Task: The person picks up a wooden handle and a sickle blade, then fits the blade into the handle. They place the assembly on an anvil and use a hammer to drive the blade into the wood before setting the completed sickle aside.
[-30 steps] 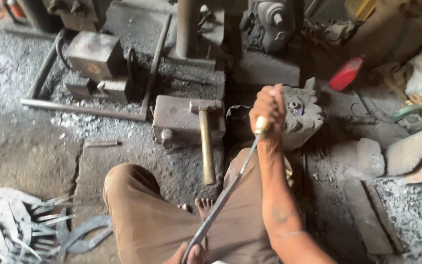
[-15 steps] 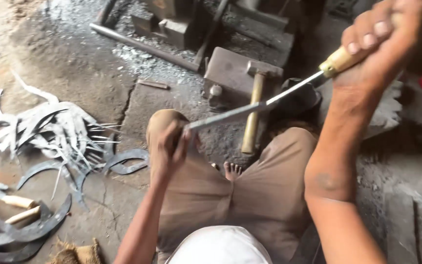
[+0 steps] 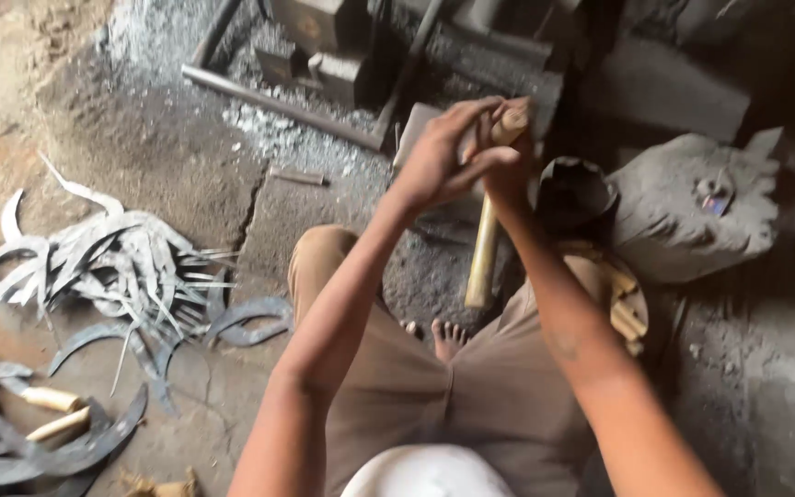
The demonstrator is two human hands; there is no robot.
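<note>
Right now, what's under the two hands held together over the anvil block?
Under the left hand and right hand lies a hammer, its wooden handle showing. Its head and most of the anvil block are covered.

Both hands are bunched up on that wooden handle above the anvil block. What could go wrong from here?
1. The left hand and right hand crowd one wooden handle; a slip could pinch fingers.
2. Bare toes lie just below the hammer; anything dropped could land on them.
3. Curved blades are piled beside the left knee, likely sharp.
</note>
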